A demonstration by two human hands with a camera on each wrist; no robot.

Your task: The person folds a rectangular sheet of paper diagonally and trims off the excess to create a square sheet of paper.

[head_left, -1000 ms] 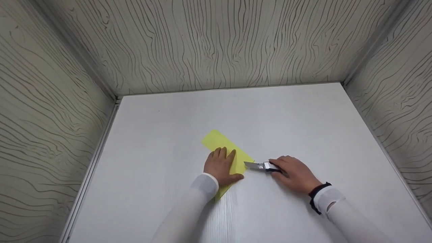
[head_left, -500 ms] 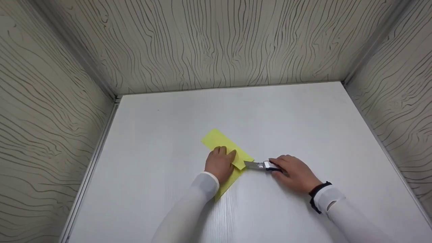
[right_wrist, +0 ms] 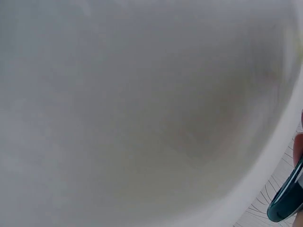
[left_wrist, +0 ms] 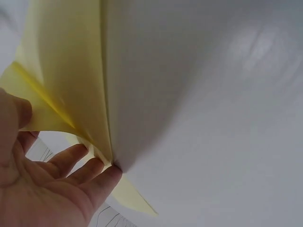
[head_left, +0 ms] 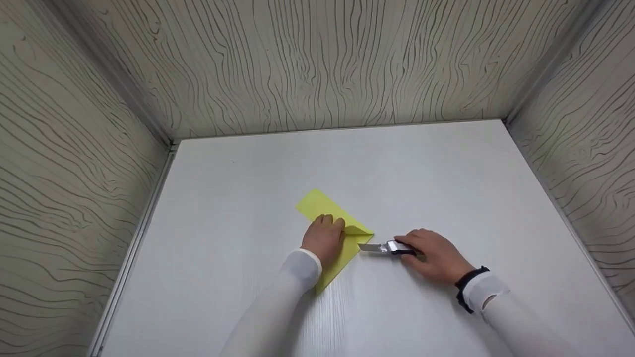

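Two hands: the left hand [head_left: 323, 240] bends its fingers over the yellow paper [head_left: 321, 204], and in the left wrist view its thumb and fingers appear to pinch a raised flap; the right hand [head_left: 436, 255] grips a utility knife [head_left: 398, 247].
Blade [head_left: 371, 248]: bared, aimed toward the left hand, its tip at the sheet's right edge; whether it touches the sheet cannot be told.
Possible slip: a hard push leftward could carry the steel past the edge into the left fingers, which lie almost straight ahead of it.
Possible tear: lifting the flap while the edge catches on the steel could rip it crookedly; a loose pinch could let the sheet slide.
Paper's look: plain, thin-seeming, flat at the far end, folded over, with a crease running from the fingers to the right corner and a darker shade along the fold.
Paper's place: on the white tabletop [head_left: 238, 208], partly beneath the left hand, mostly left of the knife.
Wrists: white sleeves [head_left: 278, 305] on both arms, a black band [head_left: 465, 290] on the right.
Surround: wavy-lined panels [head_left: 317, 64] behind and to both sides.
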